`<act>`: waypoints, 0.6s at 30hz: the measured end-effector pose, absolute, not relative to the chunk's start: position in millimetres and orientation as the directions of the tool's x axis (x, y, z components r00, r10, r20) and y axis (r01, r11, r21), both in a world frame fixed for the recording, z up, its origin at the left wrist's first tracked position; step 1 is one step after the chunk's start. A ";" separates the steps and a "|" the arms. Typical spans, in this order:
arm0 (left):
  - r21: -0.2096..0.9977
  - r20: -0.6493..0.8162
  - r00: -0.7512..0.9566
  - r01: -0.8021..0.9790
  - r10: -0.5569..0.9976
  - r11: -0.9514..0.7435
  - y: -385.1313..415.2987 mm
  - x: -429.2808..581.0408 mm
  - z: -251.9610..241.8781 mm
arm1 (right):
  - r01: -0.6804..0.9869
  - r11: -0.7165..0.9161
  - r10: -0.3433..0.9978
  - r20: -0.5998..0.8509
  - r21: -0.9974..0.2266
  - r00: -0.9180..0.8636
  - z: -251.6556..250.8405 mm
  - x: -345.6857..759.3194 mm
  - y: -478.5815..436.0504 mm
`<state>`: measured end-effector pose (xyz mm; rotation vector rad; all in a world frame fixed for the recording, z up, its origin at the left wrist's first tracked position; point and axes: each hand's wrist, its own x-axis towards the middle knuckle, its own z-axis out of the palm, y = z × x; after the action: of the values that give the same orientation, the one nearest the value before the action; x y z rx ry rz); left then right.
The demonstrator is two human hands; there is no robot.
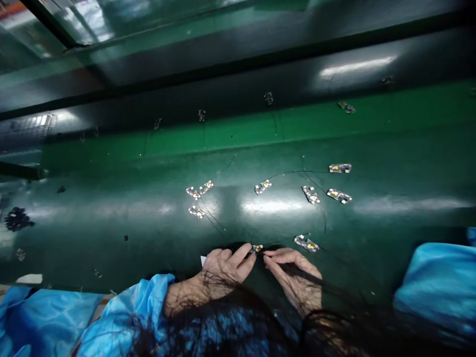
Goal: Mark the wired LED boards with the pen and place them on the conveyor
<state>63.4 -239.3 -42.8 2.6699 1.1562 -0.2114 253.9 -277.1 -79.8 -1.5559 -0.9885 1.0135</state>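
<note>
My left hand [226,267] grips the edge of a small circuit board [256,249] between thumb and fingertips, close to the table's near edge. Part of the board is hidden by those fingers. Right beside it, my right hand [295,277] is closed in a pinch, its fingertips at the board's right end. A dark strip runs across this hand; whether it is a tool or hair I cannot tell. Another circuit board [306,243] with a thin black wire lies just beyond my right hand. Dark hair strands cover parts of both hands.
Several boards with wires, such as one circuit board [263,187], are scattered over the green table [390,238]. More boards lie on the bright green strip [238,133] farther back. A dark clump of small parts [18,219] sits far left. Blue sleeves [439,282] show at both sides.
</note>
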 end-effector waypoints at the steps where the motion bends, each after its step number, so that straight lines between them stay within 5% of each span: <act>1: 0.134 -0.193 0.691 0.722 0.697 -0.679 -239.7 63.4 -43.4 | 0.119 -0.177 0.941 -0.132 -0.977 0.312 -80.2 254.7 -278.3; 13: 0.137 -0.122 0.704 0.710 0.699 -0.691 -240.6 62.0 -46.6 | 0.136 -0.199 0.946 -0.154 -0.970 0.286 -79.1 253.4 -281.7; 18: 0.159 -0.227 0.712 0.700 0.664 -0.696 -239.8 61.9 -46.9 | 0.112 -0.201 0.945 -0.162 -0.973 0.285 -78.6 254.4 -282.9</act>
<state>61.9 -239.8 -46.9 2.6860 1.0871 -0.2226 254.4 -282.9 -78.6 -1.5664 -1.0044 1.0582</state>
